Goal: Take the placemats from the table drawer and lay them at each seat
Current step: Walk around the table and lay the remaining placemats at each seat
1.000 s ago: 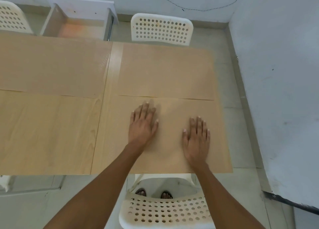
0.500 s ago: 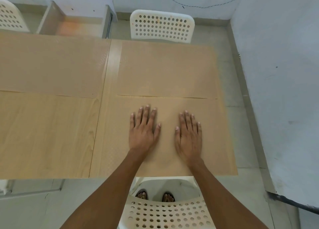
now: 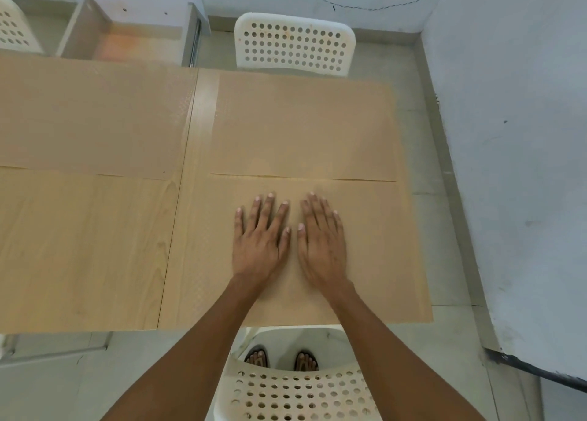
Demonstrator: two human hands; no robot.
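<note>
Near chair: one white perforated chair [image 3: 295, 392] sits just under us at the near edge, and our two sandalled feet [image 3: 281, 358] show through the gap behind its back.
Hands: our left hand [image 3: 259, 246] and right hand [image 3: 322, 246] lie flat, palms down, fingers spread and gripping nothing, side by side and almost touching, on the near right placemat [image 3: 381, 255].
Near right placemat: it lies on the right end of the counter in front of the near chair, its near edge at the counter's near edge.
Counter: the light wood counter [image 3: 79, 255] is bare at near left, with a seam running near to far just left of our hands.
Far right placemat: a second one [image 3: 301, 125] lies just beyond the first, their edges meeting or slightly overlapping, in front of the far chair [image 3: 293, 44].
Far left placemat: a third one [image 3: 89, 116] covers the far left of the counter.
Placemat count: we count three in view.
Drawer: one open drawer [image 3: 127, 33] juts out at the far side, left of the far chair.
Chairs: we count three, the third [image 3: 14, 30] at far left, partly cut off.
Right side: a grey wall [image 3: 514, 135] runs close to the counter's right end.
</note>
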